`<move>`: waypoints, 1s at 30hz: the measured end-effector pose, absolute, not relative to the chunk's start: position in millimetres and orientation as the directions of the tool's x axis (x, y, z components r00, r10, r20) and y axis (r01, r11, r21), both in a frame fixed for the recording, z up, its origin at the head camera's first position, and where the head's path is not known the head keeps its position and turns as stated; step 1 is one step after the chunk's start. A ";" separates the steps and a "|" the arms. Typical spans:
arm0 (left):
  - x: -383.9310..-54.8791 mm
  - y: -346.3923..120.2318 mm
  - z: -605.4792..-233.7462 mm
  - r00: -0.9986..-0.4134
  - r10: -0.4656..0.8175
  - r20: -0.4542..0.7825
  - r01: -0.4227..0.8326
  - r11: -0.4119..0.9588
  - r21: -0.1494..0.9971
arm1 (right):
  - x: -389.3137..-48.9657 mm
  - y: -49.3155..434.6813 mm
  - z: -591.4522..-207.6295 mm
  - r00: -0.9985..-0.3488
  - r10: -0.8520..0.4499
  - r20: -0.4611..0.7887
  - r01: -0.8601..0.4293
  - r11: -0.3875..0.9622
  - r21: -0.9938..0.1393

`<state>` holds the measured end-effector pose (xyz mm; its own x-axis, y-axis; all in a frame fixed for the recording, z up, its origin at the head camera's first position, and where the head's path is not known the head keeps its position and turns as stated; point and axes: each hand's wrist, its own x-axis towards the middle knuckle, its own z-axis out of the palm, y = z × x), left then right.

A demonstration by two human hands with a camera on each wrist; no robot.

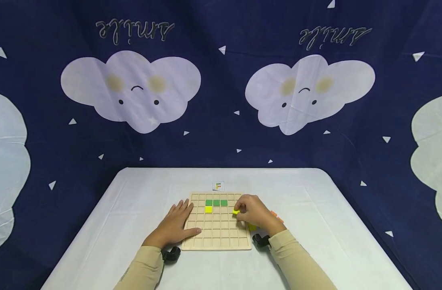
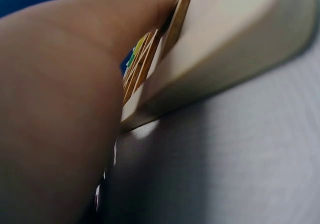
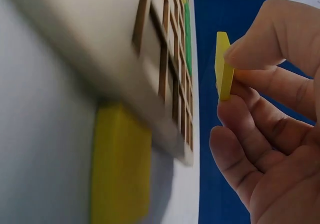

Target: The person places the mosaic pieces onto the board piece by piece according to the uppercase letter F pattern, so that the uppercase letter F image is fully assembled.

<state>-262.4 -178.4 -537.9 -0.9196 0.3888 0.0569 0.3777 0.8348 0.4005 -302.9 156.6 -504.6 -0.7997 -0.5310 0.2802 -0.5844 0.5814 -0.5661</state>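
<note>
A wooden grid board (image 1: pixel 216 243) lies on the white table, with three green tiles (image 1: pixel 216 202) in a row in its upper cells. Directly under the leftmost green one sits a yellow tile (image 1: pixel 208 209). My left hand (image 1: pixel 175 223) rests on the board's left edge, fingers spread and thumb reaching over the grid. Between thumb and fingers my right hand (image 1: pixel 255 211) pinches another yellow tile (image 3: pixel 225 67), held over the board's right side. In the right wrist view that tile is raised off the grid, seen nearly edge-on.
Beside the board's right edge lies more yellow (image 1: pixel 252 227), partly hidden by the right hand. Orange tiles (image 1: pixel 277 216) lie further right, behind the wrist. A small printed pattern card (image 1: pixel 218 186) is just beyond the board. A dark blue cloud-print cloth (image 1: pixel 221 88) hangs behind the table.
</note>
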 end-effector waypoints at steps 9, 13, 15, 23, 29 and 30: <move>-262.8 -179.3 -536.8 -0.915 0.397 0.076 0.392 0.826 0.405 | -306.8 130.4 -501.2 -0.758 -0.597 0.261 -0.627 0.560 -0.541; -263.8 -179.1 -538.0 -0.916 0.394 0.077 0.390 0.827 0.405 | -309.2 117.0 -503.8 -0.738 -0.627 0.249 -0.643 0.543 -0.539; -264.1 -178.7 -538.4 -0.917 0.393 0.063 0.384 0.832 0.401 | -309.6 110.7 -505.6 -0.729 -0.643 0.237 -0.649 0.537 -0.540; -263.9 -178.3 -537.8 -0.919 0.391 0.056 0.379 0.834 0.401 | -307.9 89.1 -504.0 -0.709 -0.680 0.187 -0.649 0.525 -0.551; -264.1 -179.5 -538.6 -0.917 0.395 0.053 0.383 0.836 0.393 | -310.6 76.6 -503.1 -0.694 -0.698 0.176 -0.662 0.523 -0.537; -263.9 -179.6 -538.5 -0.916 0.397 0.053 0.385 0.836 0.392 | -311.3 75.0 -503.8 -0.692 -0.700 0.175 -0.664 0.522 -0.535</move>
